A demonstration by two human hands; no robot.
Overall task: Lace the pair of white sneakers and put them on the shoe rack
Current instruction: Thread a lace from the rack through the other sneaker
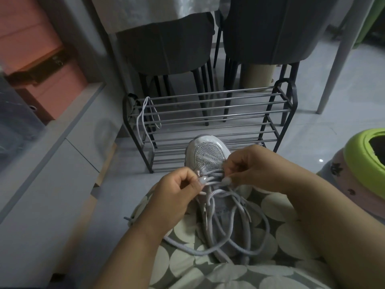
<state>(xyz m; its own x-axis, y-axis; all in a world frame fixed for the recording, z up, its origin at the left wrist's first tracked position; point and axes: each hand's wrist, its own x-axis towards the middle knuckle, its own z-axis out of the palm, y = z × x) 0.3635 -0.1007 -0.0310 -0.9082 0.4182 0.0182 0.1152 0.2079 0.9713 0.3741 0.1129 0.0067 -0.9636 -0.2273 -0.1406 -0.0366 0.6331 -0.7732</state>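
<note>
Floor (325, 130): pale, glossy tile, dimly lit. A light grey cabinet (41, 184) runs along the left side, with pink storage boxes (37, 65) behind it. Two dark grey chairs (166, 44) stand at the far side, tucked under a table with a pale cloth (150, 11). A green-rimmed stool (362, 161) sits at the right edge of view.

Shoe rack (208, 122): dark metal frame with silver bars, standing on the floor just in front of the chairs. No sneaker rests on it. One loose white shoelace (143, 117) hangs over the bars at its left end.

White sneaker (208, 155): lies on the person's lap, on a dotted garment (270, 243), toe pointing toward the rack's lower front edge. Its lace (235, 232) is threaded through the lower eyelets; long loose lengths trail in loops over the lap toward the wearer.

Left hand (177, 190): grip clenched on the lace, fingers and thumb pinching it at the sneaker's left eyelet row.

Right hand (250, 165): grip clenched on the lace likewise, fingertips pinching it at the right eyelet row.

The second sneaker cannot be made out.
</note>
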